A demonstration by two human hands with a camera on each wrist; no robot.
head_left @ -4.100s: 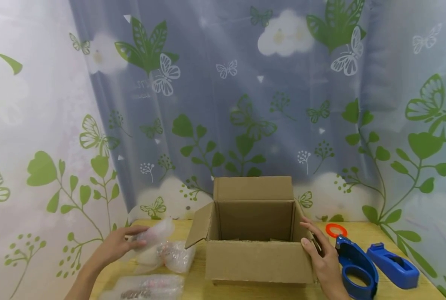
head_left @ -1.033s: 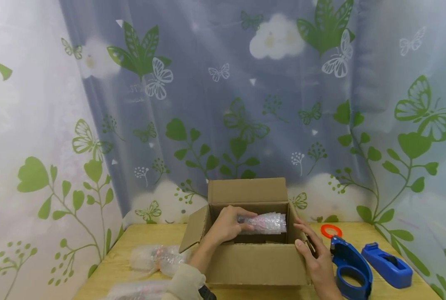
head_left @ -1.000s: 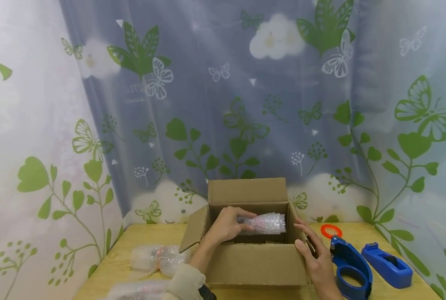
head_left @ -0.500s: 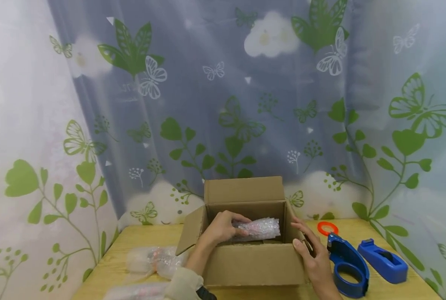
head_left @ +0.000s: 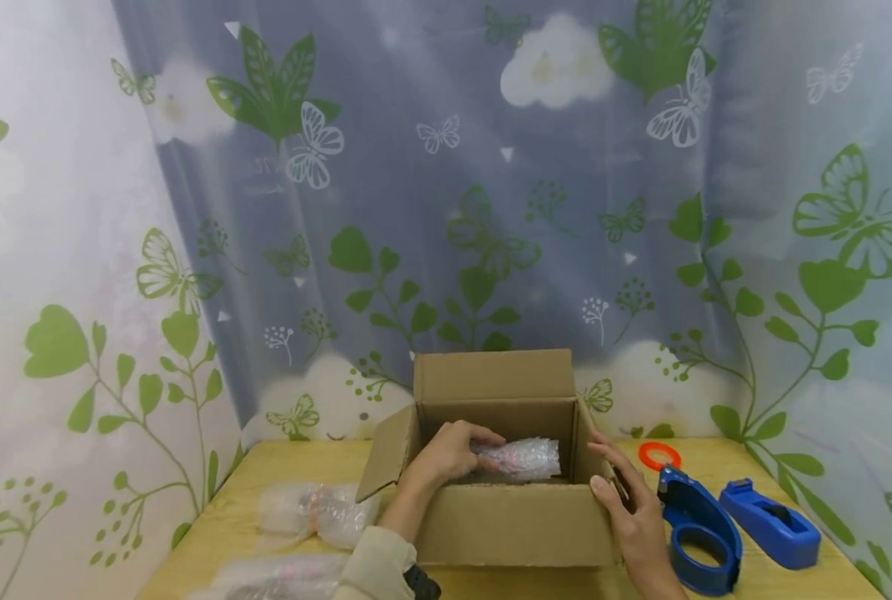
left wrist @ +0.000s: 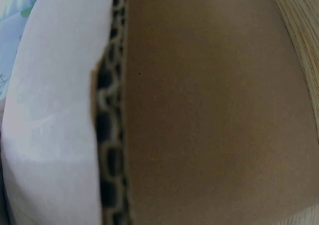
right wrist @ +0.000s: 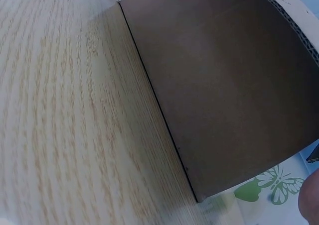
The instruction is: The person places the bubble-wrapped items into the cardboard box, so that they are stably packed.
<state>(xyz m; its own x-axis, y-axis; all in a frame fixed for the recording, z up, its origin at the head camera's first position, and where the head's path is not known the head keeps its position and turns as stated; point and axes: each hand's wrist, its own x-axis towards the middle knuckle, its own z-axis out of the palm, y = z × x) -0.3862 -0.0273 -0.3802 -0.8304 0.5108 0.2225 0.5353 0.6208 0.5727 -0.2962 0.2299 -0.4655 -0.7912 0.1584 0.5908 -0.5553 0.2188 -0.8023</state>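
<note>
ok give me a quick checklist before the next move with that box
1. Box open on top: ok, back flap and left flap turned outward.
2. Left hand gripping the wrapped bundle: ok, inside the box.
3. That bundle resting on the box bottom: cannot tell.
4. Right hand on the box: ok, at its right edge.
5. Other wrapped bundles boxed: not ok, some lie on the table.

Box (head_left: 517, 527): on the tabletop (head_left: 318, 458), around the left hand (head_left: 446, 457), left of the right hand (head_left: 633, 512)
Inner bundle (head_left: 524, 460): in the box, touching the left hand
Outer bundles (head_left: 344, 515): left of the left hand
Tape dispensers (head_left: 791, 540): right of the right hand
Ring (head_left: 645, 458): beyond the right hand
Curtain (head_left: 416, 200): behind both hands
</note>
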